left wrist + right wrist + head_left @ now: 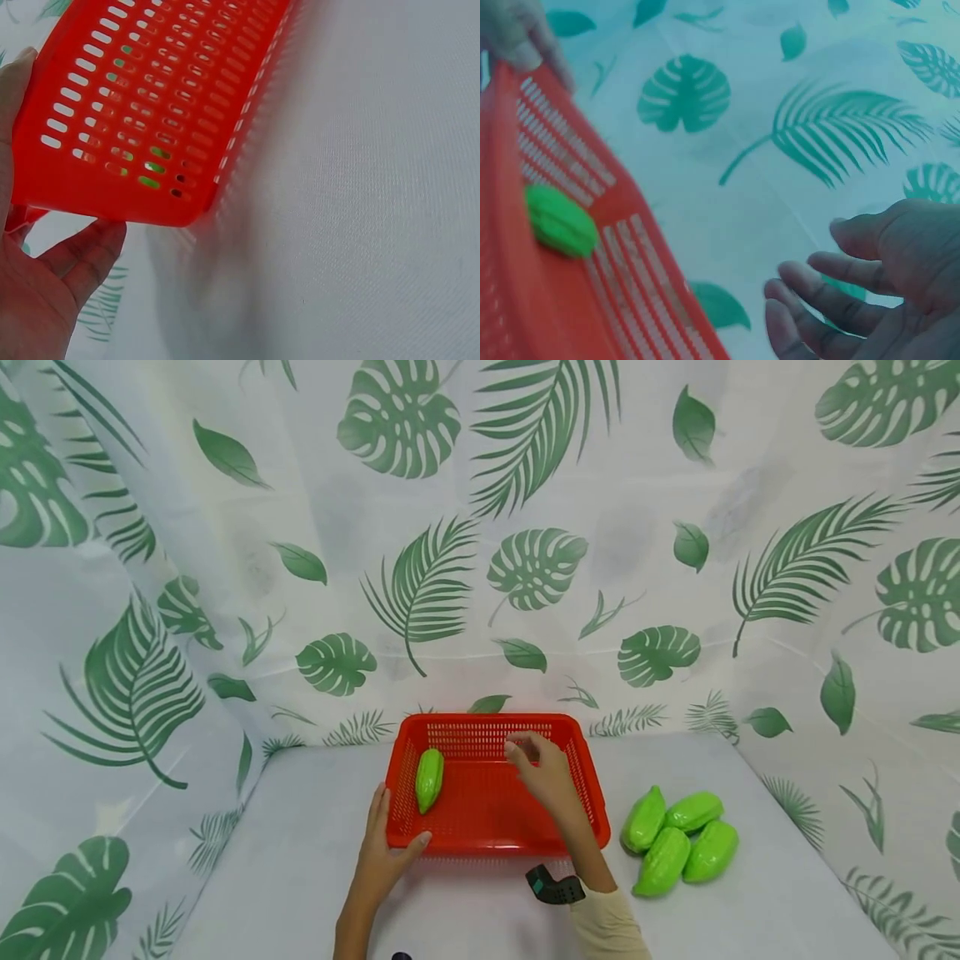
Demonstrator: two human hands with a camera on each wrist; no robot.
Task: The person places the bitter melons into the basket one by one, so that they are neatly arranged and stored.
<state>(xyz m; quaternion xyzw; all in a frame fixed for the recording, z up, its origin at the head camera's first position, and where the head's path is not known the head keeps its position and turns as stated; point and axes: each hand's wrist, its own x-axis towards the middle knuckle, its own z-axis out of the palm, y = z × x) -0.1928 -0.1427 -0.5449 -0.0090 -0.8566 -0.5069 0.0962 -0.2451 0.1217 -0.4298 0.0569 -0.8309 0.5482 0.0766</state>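
A red plastic basket (495, 845) with slotted walls sits on the table. One bright green, ridged, pod-shaped fruit (430, 781) lies inside it on the left, also seen as a green fruit (561, 221) in the right wrist view. My left hand (381, 852) holds the basket's near left corner, thumb at the front rim and fingers along the left side; the left wrist view shows fingers (94, 251) against the end wall. Over the basket's right half hovers my right hand (543, 770), its fingers loosely bent around nothing. Several similar green fruits (663, 860) lie right of the basket.
A white cloth covers the table (300, 843). Behind and beside it hang white curtains (465, 610) with green leaf prints. The right forearm wears a black strap (555, 887). A small dark object (402, 956) shows at the bottom edge.
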